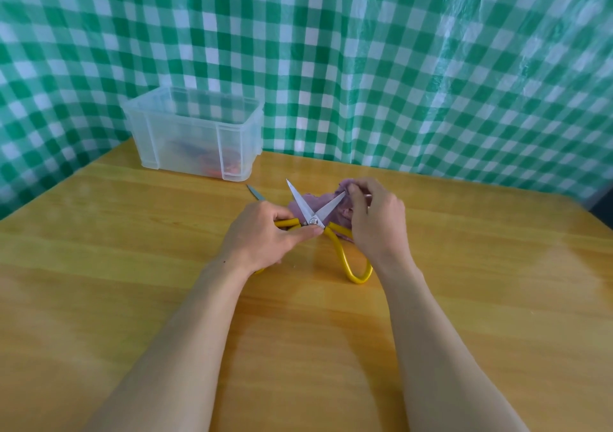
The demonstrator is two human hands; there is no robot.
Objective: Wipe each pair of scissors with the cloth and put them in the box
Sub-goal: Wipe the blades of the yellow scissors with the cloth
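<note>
Yellow-handled scissors (341, 252) are spread wide open over the wooden table, blades pointing away from me. My left hand (265, 236) grips their left handle near the pivot. My right hand (374, 219) pinches a purple cloth (315, 201) against the tip of the right blade. Most of the cloth lies bunched under the blades. Behind my left hand, the grey blade tip of another pair of scissors (254, 192) shows on the table; the rest of it is hidden. A clear plastic box (195, 133) stands at the back left, with red and dark items faintly visible inside.
The wooden table (464, 299) stretches wide on all sides of my arms. A green-and-white checked sheet (398, 66) hangs behind the table's far edges.
</note>
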